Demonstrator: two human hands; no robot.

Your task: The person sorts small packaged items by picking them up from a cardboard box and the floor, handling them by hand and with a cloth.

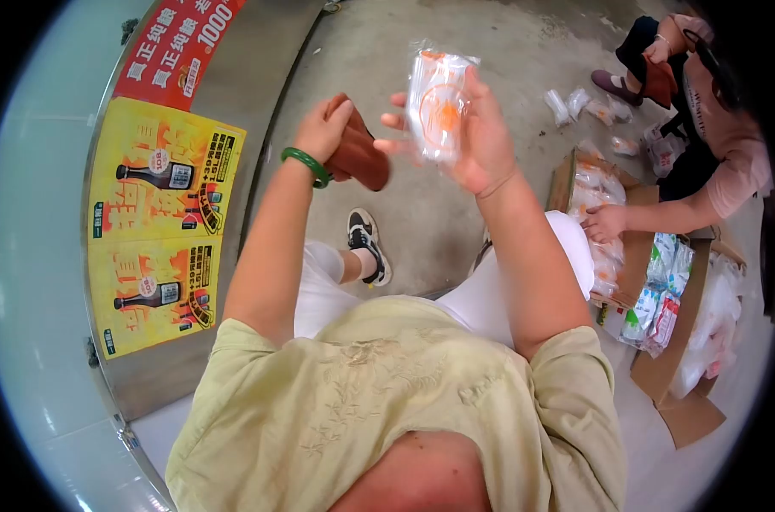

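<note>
My left hand [323,136], with a green bangle on its wrist, is closed around a reddish-brown, leather-like object [360,158], perhaps a pouch or sleeve. Its far end points down to the right, and what is inside it cannot be seen. Held up in my right hand [487,141] is a clear plastic packet [441,107] with orange print and whitish contents. The fingers show around the packet's edges. Both hands are raised in front of me, apart from each other, over the concrete floor.
At right a co-worker's hand [606,224] reaches into a cardboard box [633,277] of similar packets. That person's other hand holds a brown object [658,84]. Loose packets [578,103] lie on the floor. Another open box [693,341] holds plastic bags. A metal counter [259,51] with posters stands left.
</note>
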